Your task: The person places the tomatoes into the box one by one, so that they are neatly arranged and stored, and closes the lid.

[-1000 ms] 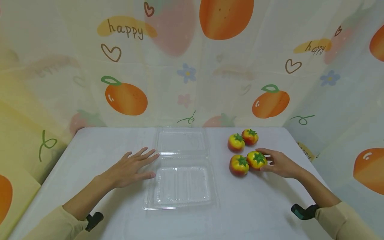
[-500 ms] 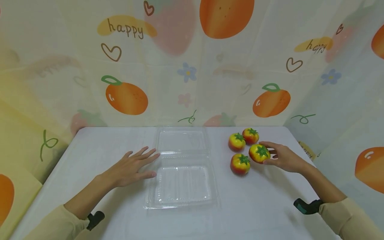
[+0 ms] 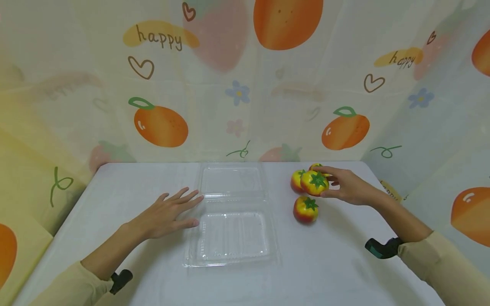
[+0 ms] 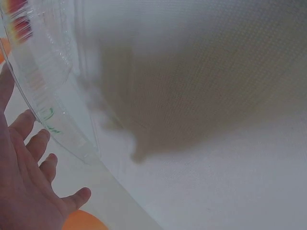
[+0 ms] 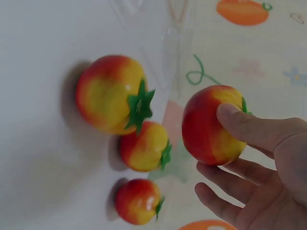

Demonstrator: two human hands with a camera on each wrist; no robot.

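Observation:
My right hand (image 3: 350,186) pinches a red-and-yellow tomato (image 3: 314,183) with a green star-shaped top, held up off the table. In the right wrist view the thumb lies across this tomato (image 5: 211,125), with fingers beneath it. Three similar tomatoes stay on the table: one in front (image 3: 306,210), one behind at the left (image 3: 296,182), and one farther back (image 3: 316,166), partly hidden. My left hand (image 3: 164,216) is spread flat, its fingertips at the left edge of a clear plastic clamshell box (image 3: 233,238). The box lies opened out, its lid (image 3: 231,179) toward the back.
A white cloth covers the table (image 3: 306,267). Behind it hangs a curtain (image 3: 268,114) printed with fruit, hearts and flowers, and more patterned cloth closes off both sides. Each wrist wears a dark camera mount.
My right hand has lifted one tomato from beside the front one, first drawing it slightly right, then moving up and left over the rear tomatoes. My left hand keeps its place.

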